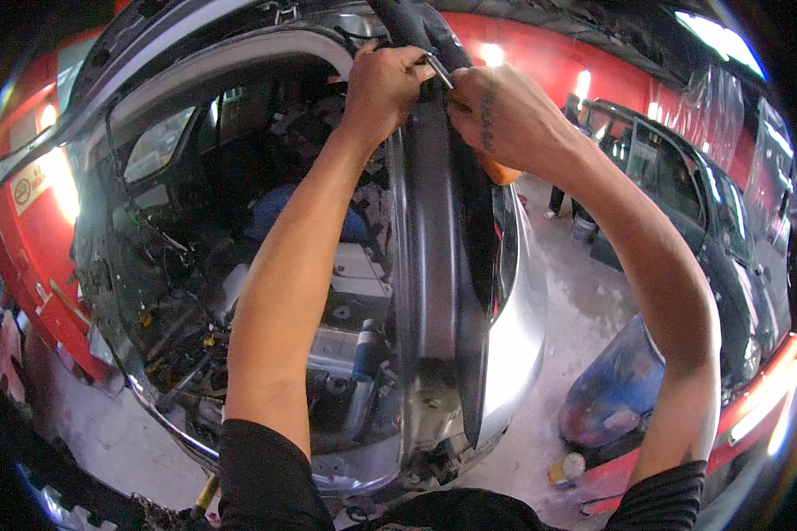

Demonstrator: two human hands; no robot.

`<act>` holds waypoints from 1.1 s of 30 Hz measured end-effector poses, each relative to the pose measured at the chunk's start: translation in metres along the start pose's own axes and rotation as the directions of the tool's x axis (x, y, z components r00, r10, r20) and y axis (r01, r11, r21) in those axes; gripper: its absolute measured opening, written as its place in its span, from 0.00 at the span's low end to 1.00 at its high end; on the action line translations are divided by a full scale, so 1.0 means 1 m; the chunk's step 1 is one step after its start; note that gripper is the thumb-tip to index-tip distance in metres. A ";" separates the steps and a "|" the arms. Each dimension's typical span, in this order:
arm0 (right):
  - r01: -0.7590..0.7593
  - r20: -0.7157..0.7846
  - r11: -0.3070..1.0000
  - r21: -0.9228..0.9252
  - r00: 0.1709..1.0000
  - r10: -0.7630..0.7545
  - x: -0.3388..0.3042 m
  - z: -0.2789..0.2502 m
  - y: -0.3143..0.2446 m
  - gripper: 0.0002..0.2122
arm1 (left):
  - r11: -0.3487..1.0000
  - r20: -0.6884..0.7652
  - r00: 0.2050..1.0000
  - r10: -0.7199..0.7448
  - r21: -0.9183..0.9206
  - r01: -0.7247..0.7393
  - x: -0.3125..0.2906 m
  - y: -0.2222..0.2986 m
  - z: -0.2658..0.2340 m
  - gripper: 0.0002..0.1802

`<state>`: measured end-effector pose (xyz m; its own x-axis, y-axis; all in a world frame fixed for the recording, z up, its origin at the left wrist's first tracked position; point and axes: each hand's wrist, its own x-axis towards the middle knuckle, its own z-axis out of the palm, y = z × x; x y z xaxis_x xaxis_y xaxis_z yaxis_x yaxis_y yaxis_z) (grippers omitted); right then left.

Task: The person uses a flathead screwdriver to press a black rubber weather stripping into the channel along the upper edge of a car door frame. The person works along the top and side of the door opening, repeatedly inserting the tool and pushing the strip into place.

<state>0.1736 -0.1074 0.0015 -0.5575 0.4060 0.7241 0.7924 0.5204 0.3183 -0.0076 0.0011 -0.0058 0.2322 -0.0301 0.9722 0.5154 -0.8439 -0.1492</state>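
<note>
In my right hand (509,119) is a screwdriver, its metal shaft (439,71) pointing up and left and the rounded end of its orange handle (500,171) showing below the palm. My left hand (383,87) is closed beside the shaft's tip, thumb and fingers pinched at the upper edge of the car's rear pillar (429,221). What those fingers pinch is too small to make out. Both arms reach up over the open rear of the stripped car body. The dark pillar runs down between them to the silver rear side panel (518,336).
Loose wiring (164,234) and a blue can (364,350) lie inside the car body at left. On the right stand a blue drum (611,385), a small yellow-topped can (567,467) and another dark car (673,177). A red panel (44,239) stands at far left.
</note>
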 end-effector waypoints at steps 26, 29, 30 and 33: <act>0.442 -0.064 0.646 -0.622 0.794 -0.605 0.077 -0.003 0.091 0.11 | 0.985 0.048 0.990 -0.131 0.119 0.125 0.005 0.000 0.003 0.14; 0.444 -0.120 0.629 -0.639 0.750 -0.651 0.076 -0.007 0.093 0.11 | 0.974 0.119 0.967 -0.224 0.075 0.216 0.007 0.001 0.002 0.14; 0.388 -0.087 0.669 -0.634 0.824 -0.560 0.074 -0.008 0.091 0.10 | 0.971 0.112 0.966 -0.235 0.063 0.229 0.006 0.002 0.001 0.13; 0.338 -0.103 0.694 -0.636 0.854 -0.510 0.063 -0.014 0.095 0.09 | 0.970 0.098 0.965 -0.242 0.050 0.238 0.007 0.007 0.003 0.13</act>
<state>0.2173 -0.0427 0.0864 -0.8548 0.0034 0.5190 0.5189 0.0199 0.8546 0.0002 -0.0029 -0.0004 0.1802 0.2275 0.9570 0.5961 -0.7991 0.0777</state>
